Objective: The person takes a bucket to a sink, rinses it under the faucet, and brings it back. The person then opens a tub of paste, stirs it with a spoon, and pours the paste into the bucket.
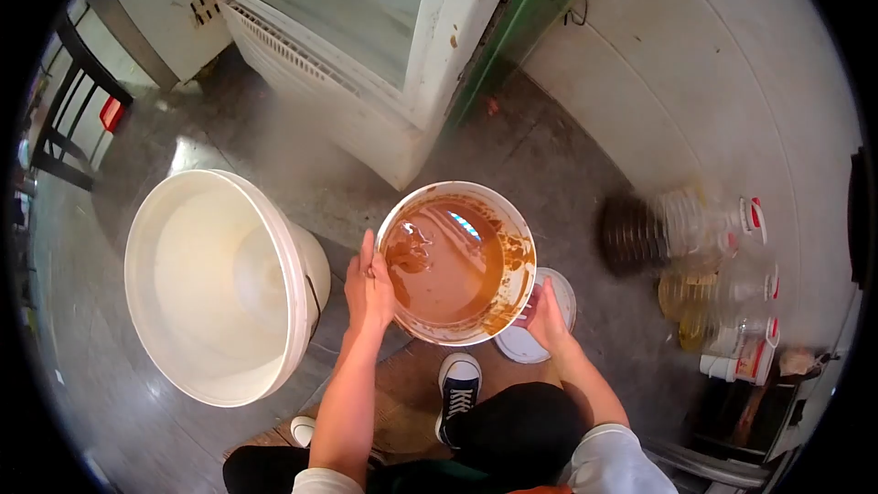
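A white bucket (pixel 515 279) of brown liquid is between my hands, tilted a little, with brown smears over its inner wall on the right. My left hand (pixel 369 285) grips its left rim, thumb up along the edge. On the lower right side, my right hand (pixel 547 318) holds the bucket from outside, its fingertips partly hidden behind the wall. To the left stands a larger white bucket (pixel 206 274), its pale inside facing up. Behind the held bucket, a round white lid (pixel 523 346) shows on the floor by my right hand.
A white glass-doored cabinet (pixel 320 110) stands ahead. Along the right wall are several plastic jugs (pixel 688 297) of dark and yellow liquid and a small white tub (pixel 745 361). A dark chair (pixel 69 110) is at far left. My shoe (pixel 459 389) rests on brown cardboard (pixel 402 384).
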Tool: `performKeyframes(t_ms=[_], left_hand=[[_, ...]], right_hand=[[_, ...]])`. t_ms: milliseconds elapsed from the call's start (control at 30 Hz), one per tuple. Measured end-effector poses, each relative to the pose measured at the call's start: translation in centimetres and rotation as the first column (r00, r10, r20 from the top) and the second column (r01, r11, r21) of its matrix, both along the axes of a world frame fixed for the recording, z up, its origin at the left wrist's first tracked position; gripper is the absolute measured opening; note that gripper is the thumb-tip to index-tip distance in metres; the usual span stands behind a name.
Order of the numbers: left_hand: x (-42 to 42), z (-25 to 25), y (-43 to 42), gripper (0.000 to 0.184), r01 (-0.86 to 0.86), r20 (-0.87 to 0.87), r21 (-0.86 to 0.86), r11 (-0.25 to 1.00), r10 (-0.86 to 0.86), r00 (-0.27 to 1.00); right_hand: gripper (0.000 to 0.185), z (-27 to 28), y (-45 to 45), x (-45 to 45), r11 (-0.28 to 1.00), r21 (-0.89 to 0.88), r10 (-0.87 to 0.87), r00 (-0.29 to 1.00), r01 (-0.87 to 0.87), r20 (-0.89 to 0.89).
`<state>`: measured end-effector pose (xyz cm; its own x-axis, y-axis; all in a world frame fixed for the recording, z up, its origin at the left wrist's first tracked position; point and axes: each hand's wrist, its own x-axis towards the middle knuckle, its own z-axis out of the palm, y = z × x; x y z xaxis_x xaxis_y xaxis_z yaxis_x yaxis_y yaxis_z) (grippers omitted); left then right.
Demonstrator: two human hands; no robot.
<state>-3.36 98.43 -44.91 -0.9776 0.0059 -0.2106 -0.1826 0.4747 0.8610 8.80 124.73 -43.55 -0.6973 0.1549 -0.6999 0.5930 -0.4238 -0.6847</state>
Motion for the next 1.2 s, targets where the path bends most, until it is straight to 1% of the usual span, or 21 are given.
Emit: performKeyframes(t_ms=[33,67,133,167,200,233,267,333,367,467,500,533,600,667,733,833,867,933,967,1133,1200], left_hand=[[0.0,0.0,-0.1,0.044,-0.003,-0.003,-0.005,1.0,0.003,1.0],[0.0,0.0,-0.1,0.043,0.004,-0.014,0.013,1.0,-0.004,1.0],[-0.3,-0.1,-0.1,0.042,-0.001,-0.042,0.031,1.0,0.002,0.999],[-0.1,-0.2,-0.2,0.042,-0.008,-0.058,0.044,0.999,0.01,0.998],[0.1,-0.4,-0.3,0.042,-0.015,-0.071,0.055,0.998,0.019,0.997],[0.2,0.2,-0.4,0.043,-0.075,-0.153,0.04,0.996,0.08,0.985],[0.4,0.8,-0.7,0.043,-0.09,-0.159,0.034,0.995,0.095,0.983],[1.6,2.6,-1.3,0.045,-0.164,0.205,0.128,0.978,0.135,0.969],[2.3,1.8,-1.4,0.046,-0.188,0.134,0.152,0.97,0.168,0.977],[4.5,3.5,-2.0,0.041,-0.268,0.222,0.207,0.941,0.222,0.95],[5.6,3.1,-2.1,0.03,-0.308,0.183,0.253,0.917,0.268,0.946],[6.8,3.1,-2.5,0.03,-0.328,0.19,0.263,0.907,0.285,0.94],[8.4,3.9,-3.4,0.02,-0.303,0.212,0.319,0.898,0.244,0.946],[8.8,6.4,-5.1,0.016,-0.301,0.272,0.354,0.885,0.21,0.939],[9.4,8.6,-6.4,0.012,-0.29,0.316,0.393,0.873,0.168,0.934],[9.8,10.7,-8.7,0.01,-0.21,0.195,0.56,0.802,0.119,0.974],[10.2,10.8,-9.2,0.01,-0.206,0.183,0.584,0.785,0.12,0.976],[11.7,10.3,-10.5,0.008,-0.158,0.12,0.648,0.745,0.105,0.987],[12.3,8.5,-9.7,0.007,-0.165,0.093,0.707,0.687,0.142,0.986],[14.9,5.8,-8.1,0.008,-0.135,0.061,0.789,0.599,0.143,0.988],[15.1,5.4,-7.6,0.011,-0.081,-0.066,0.795,0.601,0.218,0.974]], right_hand=[[0.052,0.2,-0.4,-0.3,0.999,-0.037,-0.004,1.0,0.003,-0.025],[0.052,0.2,-0.9,-0.5,0.999,-0.041,0.0,1.0,-0.001,-0.03],[0.042,0.0,-1.7,-0.9,0.996,0.083,-0.006,0.992,0.017,-0.123],[0.041,0.0,-1.7,-0.8,0.997,0.041,-0.06,0.991,0.065,-0.117],[0.041,0.0,-1.6,-0.8,0.998,0.038,-0.045,0.991,0.05,-0.129],[0.042,0.4,-2.0,-0.9,0.996,0.087,-0.018,0.99,0.03,-0.14],[0.042,0.8,-2.2,-1.1,0.991,0.136,0.011,0.989,0.01,-0.149],[0.042,2.1,-2.2,-1.7,0.99,0.141,0.015,0.992,0.003,-0.127],[0.04,2.7,-2.0,-2.1,0.988,0.156,0.016,0.992,0.003,-0.124],[0.036,5.6,-2.4,-2.8,0.973,0.229,0.038,0.993,-0.012,-0.108],[0.035,7.3,-3.1,-2.8,0.96,0.279,0.063,0.994,-0.035,-0.093],[0.034,8.3,-3.4,-3.0,0.942,0.33,0.091,0.993,-0.059,-0.081],[0.034,9.9,-3.4,-2.9,0.9,0.421,0.147,0.988,-0.113,-0.05],[0.033,14.2,-5.8,-3.6,0.87,0.47,0.203,0.977,-0.15,-0.063],[0.032,17.0,-7.4,-4.0,0.826,0.547,0.231,0.966,-0.133,-0.113],[0.032,21.2,-10.6,-4.7,0.771,0.62,0.282,0.951,-0.146,-0.127],[0.028,21.7,-11.4,-4.7,0.754,0.647,0.304,0.934,-0.116,-0.186],[0.023,22.8,-13.2,-4.1,0.667,0.734,0.376,0.908,-0.127,-0.184],[0.021,22.0,-13.5,-3.9,0.619,0.776,0.419,0.885,-0.117,-0.201],[0.017,21.9,-14.0,-3.5,0.501,0.861,0.479,0.856,-0.085,-0.194],[0.017,21.9,-14.5,-3.7,0.477,0.876,0.475,0.861,-0.079,-0.181]])
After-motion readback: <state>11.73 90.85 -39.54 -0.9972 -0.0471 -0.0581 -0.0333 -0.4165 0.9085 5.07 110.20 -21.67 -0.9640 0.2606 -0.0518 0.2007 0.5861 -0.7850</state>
